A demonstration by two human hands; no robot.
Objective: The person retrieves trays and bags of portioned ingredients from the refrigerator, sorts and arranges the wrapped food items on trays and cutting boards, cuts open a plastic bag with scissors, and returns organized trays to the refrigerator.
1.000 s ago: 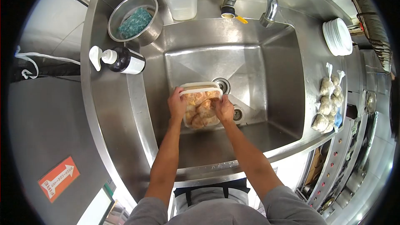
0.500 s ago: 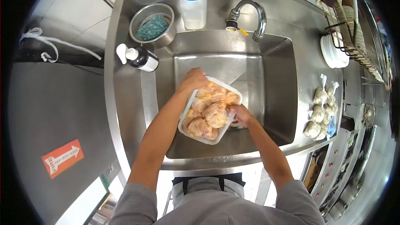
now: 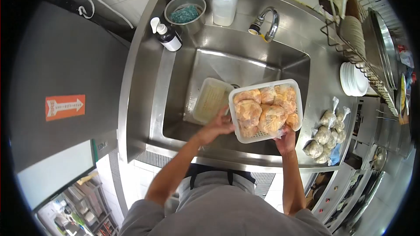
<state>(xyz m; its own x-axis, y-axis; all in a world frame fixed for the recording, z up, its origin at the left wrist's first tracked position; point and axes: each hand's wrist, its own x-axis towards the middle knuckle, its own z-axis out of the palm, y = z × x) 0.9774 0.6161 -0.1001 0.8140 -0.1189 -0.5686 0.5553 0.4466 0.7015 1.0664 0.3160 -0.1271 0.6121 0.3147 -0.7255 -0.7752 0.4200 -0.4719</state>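
A white perforated plastic basket [image 3: 246, 137] is held tilted above the right part of the sink. Inside it lie several orange-coloured lumps of food in clear plastic bags [image 3: 273, 118]; their exact kind is hard to make out. My right hand [image 3: 286, 140] grips the basket's near right corner from below, by a loose end of clear plastic. At the left wall, my left hand [image 3: 215, 130] has its thumb against the basket, with its other fingers partly blurred beside it. A second, translucent pale basket [image 3: 210, 100] rests on the sink floor beyond my left hand.
Around the steel sink [image 3: 258, 59] stand a pump bottle [image 3: 169, 38], a metal pot [image 3: 188, 25] with green scouring material, a blue-capped jug [image 3: 224, 8] and a faucet [image 3: 270, 24]. Knotted bags of pale balls [image 3: 323, 135], stacked white plates [image 3: 353, 79] and a wire rack [image 3: 358, 54] occupy the right side.
The filled basket has moved right, and both hands have gone with it. The pale basket on the sink floor has come into view. My view has shifted and turned.
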